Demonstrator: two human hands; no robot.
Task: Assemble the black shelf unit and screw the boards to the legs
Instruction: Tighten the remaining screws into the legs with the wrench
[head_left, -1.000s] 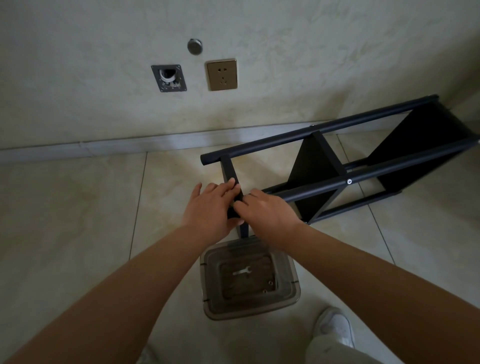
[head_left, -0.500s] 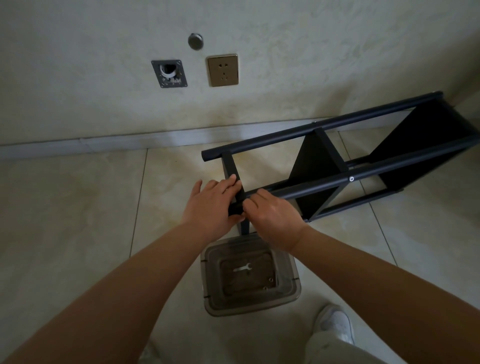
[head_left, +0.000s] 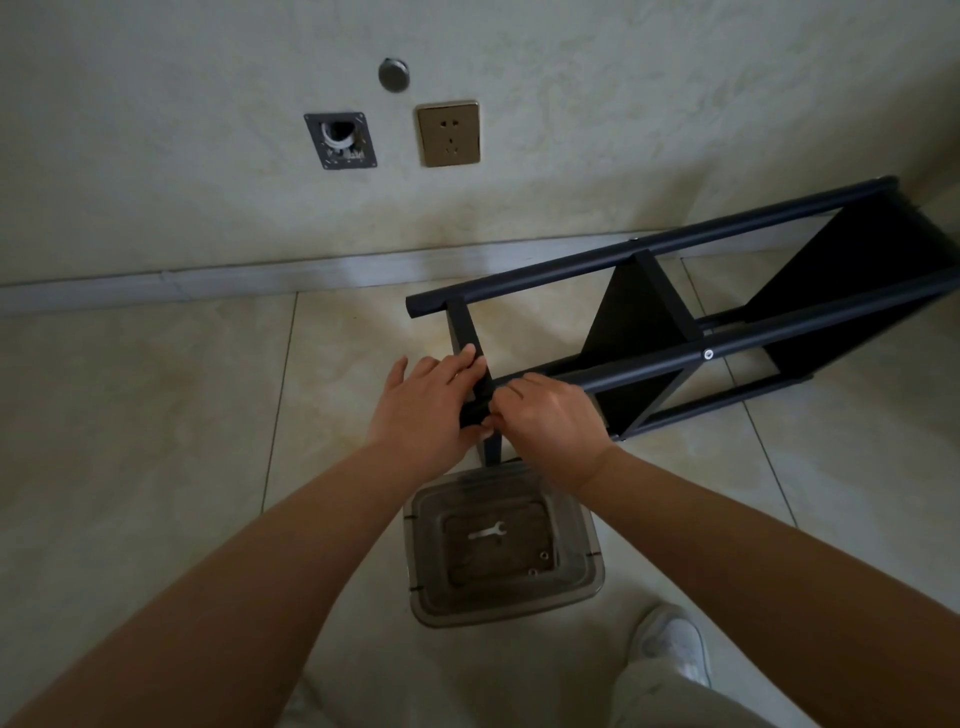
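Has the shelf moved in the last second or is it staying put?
Cannot tell. The shelf keeps about the same place against the baseboard and the bin; the small shifts look like head-camera motion.

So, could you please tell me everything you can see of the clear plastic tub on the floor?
The tub is a see-through, grey-tinted plastic box with rounded corners and a stepped rim. It stands upright and open on the tiled floor, below both hands and just left of a white shoe. Inside, on its bottom, lie a small flat silvery wrench and two small metal fittings near the right corner. The shelf frame's nearest end seems to meet its far rim.
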